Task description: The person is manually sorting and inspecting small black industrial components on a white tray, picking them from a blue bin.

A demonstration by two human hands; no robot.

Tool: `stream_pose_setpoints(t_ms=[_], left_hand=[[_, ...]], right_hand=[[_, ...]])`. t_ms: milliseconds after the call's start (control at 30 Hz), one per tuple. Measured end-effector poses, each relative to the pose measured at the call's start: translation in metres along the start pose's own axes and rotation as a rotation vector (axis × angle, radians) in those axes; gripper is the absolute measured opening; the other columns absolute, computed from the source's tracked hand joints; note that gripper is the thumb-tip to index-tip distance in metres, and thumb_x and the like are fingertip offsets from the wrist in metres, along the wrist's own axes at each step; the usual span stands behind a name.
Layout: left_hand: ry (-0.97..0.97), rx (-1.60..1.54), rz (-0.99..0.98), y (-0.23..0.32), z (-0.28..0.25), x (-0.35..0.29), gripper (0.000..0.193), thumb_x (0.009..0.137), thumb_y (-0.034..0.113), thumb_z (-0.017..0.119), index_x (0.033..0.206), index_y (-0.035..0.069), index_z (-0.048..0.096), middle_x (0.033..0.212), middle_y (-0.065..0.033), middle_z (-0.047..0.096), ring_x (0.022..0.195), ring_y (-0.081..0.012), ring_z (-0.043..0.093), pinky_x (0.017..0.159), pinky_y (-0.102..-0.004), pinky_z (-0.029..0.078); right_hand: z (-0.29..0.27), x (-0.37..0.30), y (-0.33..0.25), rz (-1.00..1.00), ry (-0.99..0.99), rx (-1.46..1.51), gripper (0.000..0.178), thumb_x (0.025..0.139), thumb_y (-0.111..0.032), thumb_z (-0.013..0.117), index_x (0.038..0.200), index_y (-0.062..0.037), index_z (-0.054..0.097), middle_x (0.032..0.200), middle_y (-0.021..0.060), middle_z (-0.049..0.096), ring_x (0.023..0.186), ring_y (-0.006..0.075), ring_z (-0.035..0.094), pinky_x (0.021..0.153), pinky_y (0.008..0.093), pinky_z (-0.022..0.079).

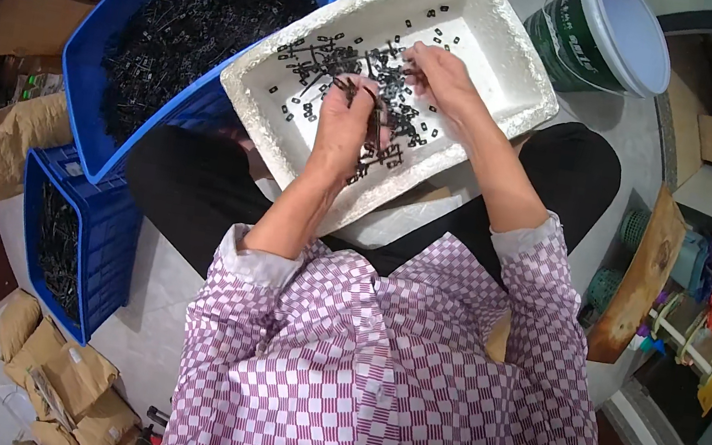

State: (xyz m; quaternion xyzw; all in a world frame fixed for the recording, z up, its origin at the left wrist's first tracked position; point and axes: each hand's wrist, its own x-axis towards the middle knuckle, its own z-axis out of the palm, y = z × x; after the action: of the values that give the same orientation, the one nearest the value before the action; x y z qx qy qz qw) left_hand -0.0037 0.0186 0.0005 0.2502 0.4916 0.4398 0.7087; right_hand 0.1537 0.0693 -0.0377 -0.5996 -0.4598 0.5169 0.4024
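A white foam box [268,129] rests tilted across my crossed legs. Scattered over its floor are many small black plastic pieces [404,123], some like little rectangular links with holes, some still on thin stems. My left hand [345,128] is closed round several black plastic stems with pieces on them, which stick out past the thumb and fingers. To its right, my right hand [442,78] hovers over the pile with its fingertips drawn together. Whatever those fingertips pinch is too small to make out.
A large blue bin [88,59] full of black stemmed parts stands at the far left. Below it sits a smaller blue crate [108,230] with more. A white-and-green bucket [581,35] is at the far right. Paper sacks [83,384] lie lower left; a wooden board [641,277] leans at right.
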Motion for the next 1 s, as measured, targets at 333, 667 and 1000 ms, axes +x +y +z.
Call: stream_pose_setpoints(t_ms=[333,667,1000], left_hand=[[0.046,0.016,0.139,0.000,-0.008,0.009,0.010,0.090,0.018,0.048,0.092,0.008,0.043,0.067,-0.0029,0.052,0.044,-0.0088,0.048,0.038,-0.0197,0.039],[-0.069,0.145,0.186,-0.011,-0.004,0.006,0.013,0.090,0.022,0.050,0.092,0.010,0.043,0.066,-0.0035,0.052,0.047,-0.0115,0.049,0.040,-0.0210,0.040],[0.099,-0.096,0.159,0.020,-0.005,0.002,0.014,0.090,0.021,0.049,0.091,0.010,0.043,0.067,-0.0037,0.052,0.048,-0.0108,0.049,0.041,-0.0218,0.041]], right_hand=[[0.026,-0.038,-0.025,0.111,-0.439,0.368,0.012,0.087,-0.013,0.056,0.091,-0.0026,0.054,0.075,0.0017,0.057,0.063,0.0079,0.055,0.058,0.0217,0.047],[0.018,-0.023,0.005,-0.233,-0.138,-0.342,0.011,0.081,-0.011,0.059,0.083,-0.0007,0.055,0.070,0.0048,0.058,0.061,0.0132,0.057,0.053,0.0284,0.045],[0.011,-0.026,-0.018,0.245,-0.290,0.378,0.019,0.085,-0.021,0.057,0.090,-0.0025,0.056,0.080,0.0016,0.062,0.065,0.0095,0.054,0.059,0.0232,0.043]])
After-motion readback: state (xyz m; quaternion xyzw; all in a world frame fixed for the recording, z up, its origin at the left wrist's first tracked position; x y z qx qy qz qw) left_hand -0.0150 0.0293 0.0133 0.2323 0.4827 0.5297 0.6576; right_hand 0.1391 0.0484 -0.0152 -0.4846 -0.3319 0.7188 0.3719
